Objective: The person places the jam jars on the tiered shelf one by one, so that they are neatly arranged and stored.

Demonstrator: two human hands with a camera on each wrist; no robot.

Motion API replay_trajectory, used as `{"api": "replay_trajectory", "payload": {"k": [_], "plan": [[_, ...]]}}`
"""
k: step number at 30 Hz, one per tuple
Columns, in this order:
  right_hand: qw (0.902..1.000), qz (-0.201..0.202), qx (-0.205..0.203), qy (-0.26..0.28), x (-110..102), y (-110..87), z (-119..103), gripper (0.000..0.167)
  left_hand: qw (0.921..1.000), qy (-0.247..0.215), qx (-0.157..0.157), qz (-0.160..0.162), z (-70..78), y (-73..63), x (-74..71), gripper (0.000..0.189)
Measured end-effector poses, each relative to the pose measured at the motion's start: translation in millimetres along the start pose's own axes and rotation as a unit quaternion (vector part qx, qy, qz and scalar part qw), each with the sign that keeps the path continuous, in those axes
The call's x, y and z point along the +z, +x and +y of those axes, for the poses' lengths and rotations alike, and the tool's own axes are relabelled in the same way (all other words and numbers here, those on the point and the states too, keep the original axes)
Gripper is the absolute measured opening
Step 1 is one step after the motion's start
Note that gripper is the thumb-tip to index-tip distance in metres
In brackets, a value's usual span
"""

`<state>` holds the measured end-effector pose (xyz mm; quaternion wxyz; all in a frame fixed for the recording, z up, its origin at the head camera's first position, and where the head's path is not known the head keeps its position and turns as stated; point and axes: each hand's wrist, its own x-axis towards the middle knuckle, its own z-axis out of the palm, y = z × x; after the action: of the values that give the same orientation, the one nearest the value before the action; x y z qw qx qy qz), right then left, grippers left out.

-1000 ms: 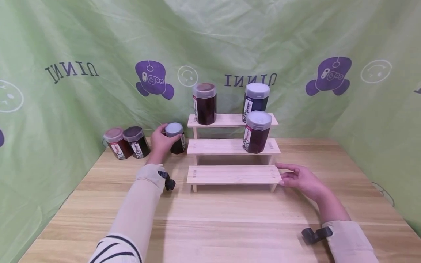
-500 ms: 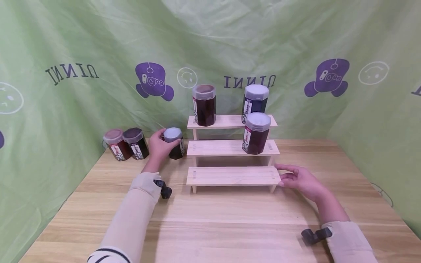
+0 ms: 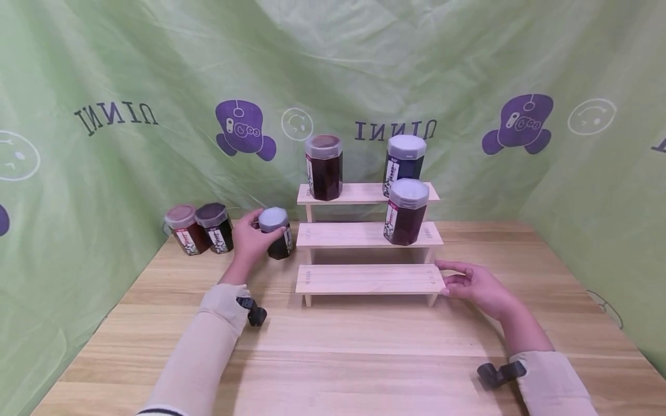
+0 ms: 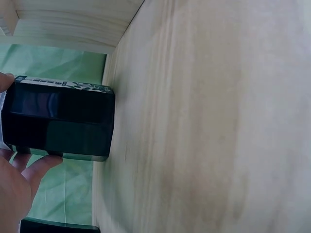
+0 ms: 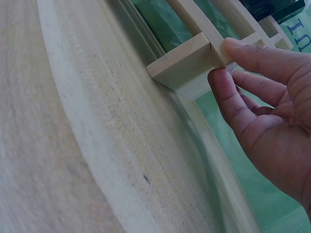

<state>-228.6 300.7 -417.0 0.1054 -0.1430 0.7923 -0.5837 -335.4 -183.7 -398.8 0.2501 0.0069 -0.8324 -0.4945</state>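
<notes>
Dark pale-lidded jar (image 3: 281, 247) is being gripped near its lid by the left hand (image 3: 251, 238), thumb on one side, fingers on the other; it is being held upright, just left of the wooden stand (image 3: 343, 234), whether touching the surface (image 3: 364, 346) or slightly raised cannot be told; end of the bottom shelf (image 3: 370, 279) is being pinched by the right hand (image 3: 477, 289), thumb and forefinger at its corner, so the stand is probably being steadied; top shelf is being occupied by a brownish jar (image 3: 325, 173) at left and a blue-black jar (image 3: 404, 162) at right; middle shelf's right end is being taken up by a maroon jar (image 3: 406, 219); a reddish jar (image 3: 191, 234) and a black jar (image 3: 217, 231) are being left untouched at far left; jars are apparently being set out on the stand, this one seemingly being at the pick-up stage; next, a clear lift past the stand's left edge is probably being called for, then an upright set-down on bare shelf, grip being loosened only once the base is being fully supported.
</notes>
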Motion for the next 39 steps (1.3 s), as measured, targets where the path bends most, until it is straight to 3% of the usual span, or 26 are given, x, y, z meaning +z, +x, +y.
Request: {"api": "replay_trajectory", "payload": {"k": [16, 39], "plan": [[1.0000, -0.005, -0.004, 0.002, -1, 0.5, 2, 0.071, 0.9998, -0.018, -0.005, -0.005, 8.1, -16.0, -9.3, 0.077], [1.0000, -0.003, -0.006, -0.002, -1, -0.6, 2, 0.071, 0.9996, -0.018, 0.021, -0.007, 25.5, -36.5, -29.1, 0.074]]}}
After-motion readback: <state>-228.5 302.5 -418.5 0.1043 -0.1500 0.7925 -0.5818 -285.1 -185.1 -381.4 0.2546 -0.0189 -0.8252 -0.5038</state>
